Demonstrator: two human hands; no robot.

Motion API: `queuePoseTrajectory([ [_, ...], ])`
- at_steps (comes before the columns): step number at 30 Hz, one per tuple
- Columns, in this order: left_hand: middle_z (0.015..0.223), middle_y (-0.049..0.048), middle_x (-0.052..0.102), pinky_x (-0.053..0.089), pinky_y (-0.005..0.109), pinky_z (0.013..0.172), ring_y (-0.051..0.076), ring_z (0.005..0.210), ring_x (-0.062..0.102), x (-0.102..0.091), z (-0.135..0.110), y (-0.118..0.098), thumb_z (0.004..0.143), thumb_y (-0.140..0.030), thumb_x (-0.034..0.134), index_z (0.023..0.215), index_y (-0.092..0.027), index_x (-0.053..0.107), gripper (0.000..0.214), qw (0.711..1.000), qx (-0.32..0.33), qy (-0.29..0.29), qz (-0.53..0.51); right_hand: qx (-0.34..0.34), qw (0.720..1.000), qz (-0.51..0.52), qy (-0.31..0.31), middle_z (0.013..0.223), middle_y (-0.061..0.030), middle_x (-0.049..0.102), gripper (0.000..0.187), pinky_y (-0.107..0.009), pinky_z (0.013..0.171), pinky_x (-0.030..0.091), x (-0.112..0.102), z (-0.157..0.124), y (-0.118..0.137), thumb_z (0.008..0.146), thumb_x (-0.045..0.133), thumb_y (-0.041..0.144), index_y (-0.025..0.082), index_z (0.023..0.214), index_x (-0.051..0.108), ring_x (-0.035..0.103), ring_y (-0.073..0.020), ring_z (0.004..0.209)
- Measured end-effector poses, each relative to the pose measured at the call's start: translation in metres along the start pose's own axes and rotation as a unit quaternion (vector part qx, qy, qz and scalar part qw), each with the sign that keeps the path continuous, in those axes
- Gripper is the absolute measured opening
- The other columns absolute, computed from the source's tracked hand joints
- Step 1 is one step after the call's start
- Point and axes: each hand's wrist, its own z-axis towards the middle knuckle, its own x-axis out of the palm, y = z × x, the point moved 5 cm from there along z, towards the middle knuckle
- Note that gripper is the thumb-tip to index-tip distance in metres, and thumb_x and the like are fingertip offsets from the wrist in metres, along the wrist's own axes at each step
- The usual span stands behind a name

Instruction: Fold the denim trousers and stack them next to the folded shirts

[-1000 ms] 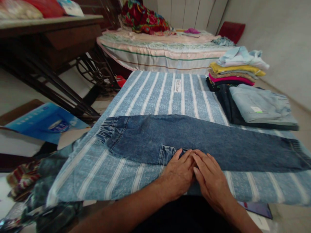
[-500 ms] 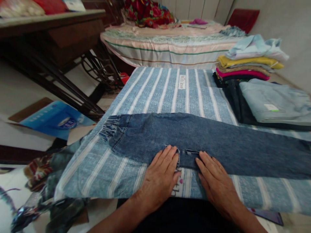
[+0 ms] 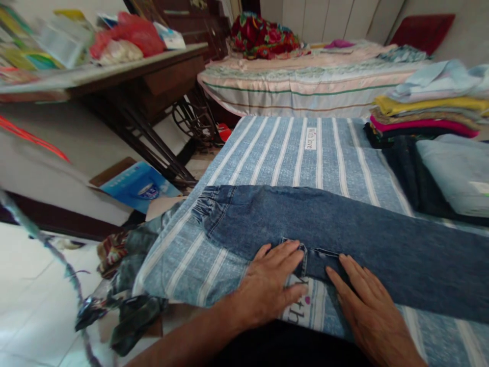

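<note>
A pair of blue jeans (image 3: 305, 219), folded lengthwise, lies across the striped blue cover (image 3: 263, 148) of the table in front of me. Its gathered elastic waist points left, and the legs run out of view at the right. My left hand (image 3: 273, 280) rests on the near edge beside a small folded-back piece of denim, fingers stretched out and thumb apart. To the right, my right hand (image 3: 367, 295) lies flat on the same edge, with its fingers extended. Between the hands shows a narrow slit in the denim.
Folded clothes (image 3: 428, 112) are stacked at the back right, with pale jeans (image 3: 454, 173) nearer. Beyond stands a bed (image 3: 305, 92). At left are a sewing-machine table (image 3: 137, 71) bearing bags, a blue box (image 3: 141, 183) and clothes heaped low (image 3: 133, 260).
The view has turned left, so everything sits farther right and more of the sewing-machine table shows. Both hands stay on the jeans; the left thumb and index finger look more spread.
</note>
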Motion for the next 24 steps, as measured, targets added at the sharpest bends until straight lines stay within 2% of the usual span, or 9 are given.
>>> queuePoseTrajectory([
  [2, 0.131, 0.0110, 0.054, 0.043, 0.035, 0.099, 0.019, 0.122, 0.049, -0.018, -0.001, 0.026, 0.090, -0.035, 0.044, 0.122, -0.016, 0.051, 0.037, 0.996, -0.046, -0.077, -0.006, -0.016, 1.000, -0.010, -0.012, 0.145, -0.0160, 0.035, 0.050, -0.046, 0.096, 0.039, 0.000, 0.000, 0.000, 0.083, 0.036, 0.010, 0.019, 0.132, 0.045, 0.039, -0.0299, 0.129],
  [4, 0.123, 0.0136, 0.058, 0.042, 0.039, 0.099, 0.022, 0.118, 0.052, -0.041, -0.009, 0.061, 0.089, -0.032, 0.045, 0.112, -0.015, 0.056, 0.031, 0.979, -0.123, -0.157, 0.046, -0.031, 0.999, -0.021, -0.026, 0.143, -0.0173, 0.037, 0.049, -0.044, 0.093, 0.040, -0.001, 0.002, 0.000, 0.082, 0.037, 0.012, 0.018, 0.130, 0.047, 0.043, -0.0301, 0.125],
  [6, 0.112, 0.0150, 0.062, 0.043, 0.043, 0.096, 0.027, 0.111, 0.055, -0.066, -0.025, 0.098, 0.087, -0.035, 0.046, 0.107, -0.013, 0.058, 0.032, 0.936, -0.258, -0.210, 0.113, -0.045, 0.998, -0.028, -0.042, 0.140, -0.0178, 0.041, 0.049, -0.043, 0.091, 0.041, -0.002, 0.002, 0.000, 0.081, 0.038, 0.012, 0.017, 0.129, 0.048, 0.047, -0.0295, 0.121],
  [7, 0.106, 0.0143, 0.064, 0.044, 0.044, 0.093, 0.028, 0.106, 0.057, -0.076, -0.035, 0.115, 0.087, -0.038, 0.045, 0.108, -0.013, 0.058, 0.035, 0.910, -0.331, -0.212, 0.131, -0.051, 0.997, -0.030, -0.048, 0.138, -0.0178, 0.043, 0.049, -0.042, 0.090, 0.041, -0.001, 0.003, 0.000, 0.080, 0.039, 0.013, 0.018, 0.128, 0.048, 0.048, -0.0294, 0.120],
  [9, 0.095, 0.0102, 0.066, 0.047, 0.044, 0.085, 0.028, 0.094, 0.061, -0.086, -0.055, 0.141, 0.086, -0.045, 0.044, 0.114, -0.013, 0.054, 0.044, 0.859, -0.465, -0.177, 0.118, -0.059, 0.996, -0.032, -0.056, 0.136, -0.0171, 0.046, 0.049, -0.041, 0.088, 0.041, 0.000, 0.003, -0.001, 0.079, 0.039, 0.013, 0.018, 0.127, 0.049, 0.050, -0.0292, 0.117],
  [11, 0.085, 0.0064, 0.066, 0.048, 0.040, 0.077, 0.027, 0.084, 0.064, -0.085, -0.068, 0.156, 0.084, -0.051, 0.043, 0.120, -0.014, 0.050, 0.052, 0.826, -0.543, -0.132, 0.070, -0.060, 0.996, -0.032, -0.064, 0.134, -0.0164, 0.048, 0.048, -0.041, 0.087, 0.042, 0.002, 0.003, -0.002, 0.079, 0.039, 0.014, 0.019, 0.126, 0.050, 0.052, -0.0292, 0.116],
  [14, 0.074, 0.0024, 0.064, 0.046, 0.032, 0.068, 0.023, 0.073, 0.063, -0.075, -0.068, 0.161, 0.079, -0.052, 0.049, 0.126, -0.014, 0.046, 0.060, 0.824, -0.552, -0.127, 0.022, -0.061, 0.995, -0.028, -0.075, 0.133, -0.0161, 0.049, 0.047, -0.041, 0.087, 0.042, 0.003, 0.003, -0.003, 0.080, 0.040, 0.014, 0.019, 0.125, 0.052, 0.054, -0.0284, 0.112],
  [20, 0.055, -0.0070, 0.050, 0.040, 0.025, 0.056, 0.015, 0.053, 0.053, -0.070, -0.066, 0.160, 0.077, -0.043, 0.049, 0.126, -0.021, 0.045, 0.054, 0.840, -0.501, -0.207, 0.024, -0.080, 0.991, -0.058, -0.092, 0.126, -0.0099, 0.057, 0.047, -0.036, 0.085, 0.044, 0.008, 0.001, -0.008, 0.079, 0.042, 0.016, 0.025, 0.124, 0.054, 0.058, -0.0243, 0.108],
  [24, 0.059, -0.0050, 0.053, 0.042, 0.026, 0.056, 0.016, 0.055, 0.055, -0.067, -0.076, 0.164, 0.079, -0.045, 0.047, 0.127, -0.020, 0.045, 0.054, 0.842, -0.510, -0.172, 0.036, -0.086, 0.990, -0.066, -0.094, 0.123, -0.0037, 0.061, 0.048, -0.031, 0.082, 0.046, 0.014, 0.001, -0.013, 0.080, 0.044, 0.019, 0.031, 0.126, 0.053, 0.060, -0.0200, 0.106],
])
